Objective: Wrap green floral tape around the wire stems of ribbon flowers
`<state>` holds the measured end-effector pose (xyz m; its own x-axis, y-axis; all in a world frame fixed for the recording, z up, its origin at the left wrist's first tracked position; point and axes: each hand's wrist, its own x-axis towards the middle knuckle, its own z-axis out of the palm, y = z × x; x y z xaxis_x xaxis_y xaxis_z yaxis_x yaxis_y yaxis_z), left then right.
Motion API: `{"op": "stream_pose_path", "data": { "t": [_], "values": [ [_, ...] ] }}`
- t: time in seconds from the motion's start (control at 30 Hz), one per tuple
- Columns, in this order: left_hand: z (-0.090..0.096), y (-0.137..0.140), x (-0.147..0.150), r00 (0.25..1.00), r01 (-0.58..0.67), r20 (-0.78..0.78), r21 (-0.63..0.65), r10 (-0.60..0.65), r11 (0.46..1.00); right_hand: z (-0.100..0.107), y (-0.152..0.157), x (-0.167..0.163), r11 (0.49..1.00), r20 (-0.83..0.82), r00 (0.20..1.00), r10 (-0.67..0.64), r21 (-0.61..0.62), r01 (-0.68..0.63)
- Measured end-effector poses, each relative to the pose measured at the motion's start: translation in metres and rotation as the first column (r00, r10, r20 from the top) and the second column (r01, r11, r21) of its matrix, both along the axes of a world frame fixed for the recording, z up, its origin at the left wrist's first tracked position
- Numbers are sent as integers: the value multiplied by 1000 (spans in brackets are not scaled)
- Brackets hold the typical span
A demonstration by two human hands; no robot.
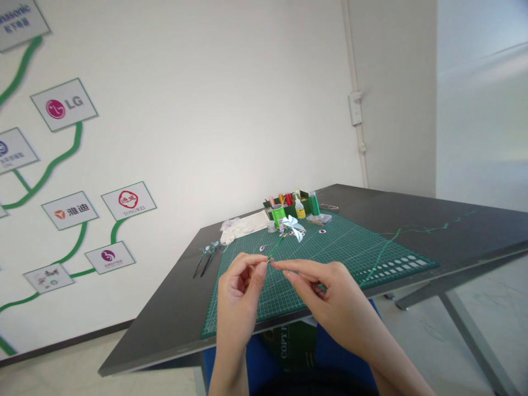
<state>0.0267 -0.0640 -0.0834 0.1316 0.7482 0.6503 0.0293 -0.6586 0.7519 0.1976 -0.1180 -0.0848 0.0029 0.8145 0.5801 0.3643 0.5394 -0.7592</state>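
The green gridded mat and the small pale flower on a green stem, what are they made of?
Green gridded mat: probably matte rubbery plastic, as its printed white grid suggests. Pale flower on a green stem, held by left hand and right hand: perhaps ribbon, slightly glossy.

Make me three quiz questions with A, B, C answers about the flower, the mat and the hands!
1. Where do the finished small flower stems lie?
A. left of the mat
B. in the box
C. on the floor

2. What colour is the cutting mat?
A. red
B. green
C. yellow

3. How is the paper flower held?
A. lying flat
B. standing in a cup
C. stem pinched by both hands

Answers:
1 A, they rest on the dark table.
2 B, green with a grid.
3 C, left hand and right hand pinch its stem.
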Motion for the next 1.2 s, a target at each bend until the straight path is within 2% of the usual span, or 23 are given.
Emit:
{"op": "stream_pose_path", "data": {
  "t": [0.2,0.43,0.63,0.8,0.93,1.1,1.2],
  "values": [
    [4,-3,0,995,-79,-53,78,83,994,1,-2,2,1000,27,1000,14,-25,-14],
    [9,-12,0,960,-185,-166,222,224,957,7,-10,6,995,9,995,103,-20,-103],
    [9,-16,1,882,-241,-286,407,373,881,9,-11,10,981,-49,985,167,-91,-171],
    [8,-16,-1,798,-223,-376,543,472,810,15,-15,23,953,-77,964,255,-146,-264],
    [7,-17,-3,746,-191,-437,583,503,790,39,-14,38,924,-11,936,353,-149,-351],
    [5,-17,-1,746,-143,-463,591,479,794,86,2,53,877,137,870,474,-166,-452],
    [4,-17,0,749,-130,-460,603,476,787,111,19,60,868,231,837,496,-160,-470]
  ]
}}
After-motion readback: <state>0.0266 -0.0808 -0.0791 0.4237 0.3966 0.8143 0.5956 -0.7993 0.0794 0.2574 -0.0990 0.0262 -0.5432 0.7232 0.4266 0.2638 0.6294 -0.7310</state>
